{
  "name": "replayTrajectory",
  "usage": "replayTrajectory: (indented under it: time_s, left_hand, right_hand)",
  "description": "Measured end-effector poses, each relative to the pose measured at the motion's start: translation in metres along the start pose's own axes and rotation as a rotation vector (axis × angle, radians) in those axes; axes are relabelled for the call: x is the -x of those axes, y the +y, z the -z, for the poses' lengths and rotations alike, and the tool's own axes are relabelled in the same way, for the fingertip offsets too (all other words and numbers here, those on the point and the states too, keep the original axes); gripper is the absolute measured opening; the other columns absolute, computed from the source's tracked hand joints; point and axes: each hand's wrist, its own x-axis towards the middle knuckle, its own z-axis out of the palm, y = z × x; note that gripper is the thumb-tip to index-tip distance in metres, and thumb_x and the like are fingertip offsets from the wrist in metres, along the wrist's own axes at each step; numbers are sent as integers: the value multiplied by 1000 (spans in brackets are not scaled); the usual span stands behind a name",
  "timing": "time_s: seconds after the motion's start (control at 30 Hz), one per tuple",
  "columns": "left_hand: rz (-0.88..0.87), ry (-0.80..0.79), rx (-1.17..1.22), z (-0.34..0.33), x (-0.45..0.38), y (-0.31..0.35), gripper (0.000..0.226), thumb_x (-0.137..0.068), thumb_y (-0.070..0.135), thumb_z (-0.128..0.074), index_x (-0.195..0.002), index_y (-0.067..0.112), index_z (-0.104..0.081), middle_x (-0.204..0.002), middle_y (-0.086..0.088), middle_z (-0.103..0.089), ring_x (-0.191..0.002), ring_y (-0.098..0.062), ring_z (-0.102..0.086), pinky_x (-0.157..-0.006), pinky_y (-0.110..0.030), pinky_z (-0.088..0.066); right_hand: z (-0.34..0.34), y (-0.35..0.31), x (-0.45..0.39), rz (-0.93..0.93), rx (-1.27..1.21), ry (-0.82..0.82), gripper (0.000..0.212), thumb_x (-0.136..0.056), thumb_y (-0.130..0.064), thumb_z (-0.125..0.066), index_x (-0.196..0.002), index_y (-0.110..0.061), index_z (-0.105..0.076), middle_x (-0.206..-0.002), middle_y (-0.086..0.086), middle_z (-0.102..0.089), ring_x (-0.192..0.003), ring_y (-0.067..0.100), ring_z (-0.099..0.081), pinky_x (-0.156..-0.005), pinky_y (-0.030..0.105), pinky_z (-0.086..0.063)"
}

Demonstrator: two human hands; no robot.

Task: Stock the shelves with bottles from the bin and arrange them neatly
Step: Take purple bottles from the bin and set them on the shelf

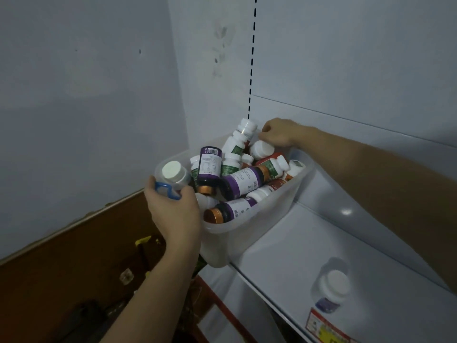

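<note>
- Sitting on the white shelf (284, 243) at its left end: the translucent bin (247, 233), its near-left corner overhanging the shelf edge.
- Filling the bin to the brim: a jumble of bottles, most lying on their sides.
- Lying near the bin's front wall: a dark bottle with copper cap (227, 211) and purple-and-white label, cap pointing toward the camera.
- Lying across the bin's middle: a second dark purple-label bottle (243, 180), and beside it, toward the bin's left, a third (209, 167) standing neck down.
- Poking above the bin's far rim: a white green-label bottle (238, 141), tilted, white cap uppermost.
- Resting toward the bin's right wall: a red-label bottle (270, 167) with white cap.
- Gripping the bin's near-left rim: the left hand (173, 209), fingers curled around a blue handle (168, 190), beside a white-capped bottle (174, 173) at that corner.
- Reaching over the bin's far-right corner: the right hand (278, 132), fingers bent down and closing on a white-capped bottle (261, 149); impossible to tell whether gripping it fully.
- Standing on the shelf well to the right of the bin, toward the camera: a lone white-capped bottle (332, 289), blurred.
- Stuck on the shelf's front edge below that lone bottle: a red and yellow price tag (326, 328).
</note>
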Motion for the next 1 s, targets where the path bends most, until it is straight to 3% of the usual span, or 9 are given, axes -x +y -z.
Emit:
replayTrajectory:
  time_s: [0.1, 0.27, 0.4, 0.63, 0.73, 0.8, 0.87, 0.93, 1.0]
  left_hand:
    - [12, 6, 26, 0, 0, -1, 76, -88, 3, -65, -153, 23, -31, -149, 0, -45, -135, -18, -47, -112, -43, -43]
    - [-6, -1, 32, 0, 1, -1, 79, -86, 3, -69, -153, 22, -31, -146, 2, -47, -131, -15, -50, -108, -36, -46]
    - [2, -21, 34, -4, 1, 3, 79, -86, 8, -72, -153, 21, -32, -145, 1, -49, -129, -14, -51, -102, -27, -45]
    - [-19, -91, -16, 2, 2, 5, 75, -85, 10, -72, -149, 22, -33, -137, 1, -52, -123, -17, -54, -97, -28, -46]
    - [35, -279, -64, 22, -6, 10, 77, -89, 15, -70, -152, 25, -28, -139, -1, -50, -125, -23, -52, -95, -35, -51]
    - [-12, -467, -244, 45, -17, 18, 67, -96, 26, -63, -153, 27, -28, -142, -5, -49, -121, -24, -53, -94, -40, -50]
    - [-308, -614, -730, 68, -36, 27, 56, -98, 41, -55, -149, 27, -35, -132, -9, -56, -106, -21, -57, -86, -38, -50]
    - [-537, -586, -1085, 76, -52, 42, 55, -96, 50, -54, -143, 23, -45, -123, -13, -58, -99, -24, -59, -83, -39, -51]
    - [-657, -480, -1148, 70, -57, 61, 52, -95, 49, -55, -138, 19, -50, -123, -13, -56, -103, -27, -59, -86, -42, -52]
  right_hand:
    - [-2, -3, 1, 3, 153, 19, 46, -106, -43, -39, -129, -9, -61, -124, 14, -63, -105, 30, -59, -83, 35, -43]
    - [11, -18, 15, 82, 307, 233, 40, -102, -44, -49, -79, -12, -56, -85, 10, -59, -84, 32, -59, -70, 35, -44]
    - [20, -24, 36, 165, 222, 228, 34, -98, -42, -52, -115, -19, -68, -112, 7, -67, -99, 29, -62, -81, 37, -51]
    - [-6, -6, 75, 200, 93, 154, 23, -96, -28, -56, -113, -23, -71, -116, 5, -68, -91, 20, -59, -78, 29, -43]
    - [-16, 4, 96, 215, 20, 172, 32, -97, -14, -52, -124, -20, -67, -122, 8, -69, -102, 24, -64, -88, 30, -49]
    - [-18, 9, 112, 246, -17, 229, 43, -93, 2, -48, -128, -16, -65, -128, 8, -66, -114, 24, -60, -92, 25, -42]
    - [-18, 11, 126, 287, -21, 275, 52, -88, 10, -45, -130, -14, -63, -130, 7, -63, -115, 20, -55, -92, 22, -36]
    - [-19, 7, 133, 332, -45, 247, 58, -84, 12, -45, -133, -16, -61, -131, 4, -61, -113, 13, -52, -92, 22, -35]
    - [-21, 2, 129, 340, -51, 161, 61, -83, 7, -49, -136, -21, -57, -131, -1, -59, -113, 11, -51, -91, 23, -37]
